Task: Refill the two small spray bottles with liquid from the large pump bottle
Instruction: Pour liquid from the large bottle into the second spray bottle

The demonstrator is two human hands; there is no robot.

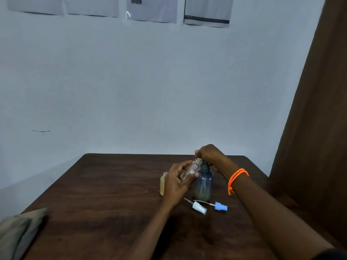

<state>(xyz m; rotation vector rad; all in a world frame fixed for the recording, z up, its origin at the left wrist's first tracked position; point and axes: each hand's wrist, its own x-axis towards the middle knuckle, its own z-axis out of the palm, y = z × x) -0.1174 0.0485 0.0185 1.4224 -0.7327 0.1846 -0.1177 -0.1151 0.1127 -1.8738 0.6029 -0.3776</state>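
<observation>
Clear small spray bottle (190, 170), cap off, tilted with its open neck up against the spout of the large pump bottle (203, 184), near the middle of a dark wooden table (112, 194). Gripped around its lower body by the left hand (177, 182), fingers curled on the far side and thumb pressed on the near side. Right hand (211, 155) cupped over the pump head, fingers curled down around it; whether pressing cannot be told. Orange beaded bracelet (237, 178) on the right wrist. Bluish pump bottle upright, liquid low in its base. Second small bottle (163, 184), open-topped and holding yellowish liquid, upright just left of the left hand. Two removed spray caps on the table just in front of the pump bottle: white one (199, 207), blue one (221, 206), dip tubes pointing left. Folded cloth (16, 233) at the near-left edge. Brown curtain (323, 109) at right; papers (152, 8) taped to the wall.
</observation>
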